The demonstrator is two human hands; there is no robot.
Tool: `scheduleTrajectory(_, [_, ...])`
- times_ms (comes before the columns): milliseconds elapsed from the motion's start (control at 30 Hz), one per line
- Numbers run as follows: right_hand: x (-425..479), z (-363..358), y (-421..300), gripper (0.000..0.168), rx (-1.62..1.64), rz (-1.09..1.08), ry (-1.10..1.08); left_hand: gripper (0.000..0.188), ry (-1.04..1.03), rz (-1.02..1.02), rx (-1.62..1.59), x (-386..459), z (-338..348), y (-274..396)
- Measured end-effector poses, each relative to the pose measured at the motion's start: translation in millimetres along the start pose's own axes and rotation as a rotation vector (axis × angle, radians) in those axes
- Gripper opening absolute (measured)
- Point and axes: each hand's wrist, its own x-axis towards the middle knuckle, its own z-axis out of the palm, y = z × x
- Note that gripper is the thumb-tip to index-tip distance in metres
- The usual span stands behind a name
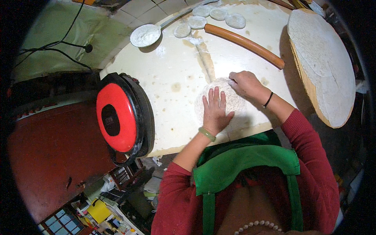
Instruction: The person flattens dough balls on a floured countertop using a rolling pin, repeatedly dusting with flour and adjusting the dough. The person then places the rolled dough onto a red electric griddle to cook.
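A thin, round sheet of speckled dough (pixel 235 101) lies on the floured work board (pixel 176 117) in front of me. My left hand (pixel 216 113) rests flat on the dough with its fingers spread and holds nothing. At the far right edge of the sheet, my right hand (pixel 245 84) has its fingers curled and pinches the rim between thumb and fingers. Part of the dough is hidden under both hands. Beyond the right hand lies a wooden rolling pin (pixel 243 45), slanting across the board.
Several small floured dough discs (pixel 197 22) sit at the back. A ladle of flour (pixel 146 35) stands left of them. At the left edge is a red and black electric griddle (pixel 120 117). Flat dough sheets (pixel 320 58) cover a round woven tray (pixel 302 79) at right.
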Motion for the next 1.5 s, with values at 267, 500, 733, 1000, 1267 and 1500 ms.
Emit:
scheduleTrajectory(267, [-44,-22,13,0.025,-0.114,0.067,0.171,0.095,-0.269,0.287,0.067,21,-50,-38])
scheduleTrajectory(500, [-40,-22,17,0.048,-0.225,-0.067,0.368,0.090,-0.204,0.301,-0.005,23,-8,-8])
scheduleTrajectory(733, [-16,-6,-36,0.061,-0.132,-0.114,0.151,0.082,-0.013,0.170,-0.624,12,-8,-33])
scheduleTrajectory(1000, [-16,41,-36,0.070,-0.279,-0.544,-0.128,0.079,0.267,-0.398,-0.124,-71,-30,-102])
scheduleTrajectory(1267, [138,-9,-92,0.028,0.005,-0.694,0.152,0.080,0.126,-0.483,-0.033,-106,-30,-129])
scheduleTrajectory(1500, [335,6,-120,0.021,-0.183,-0.472,0.121,0.086,0.066,-0.474,-0.087,-100,-32,-130])
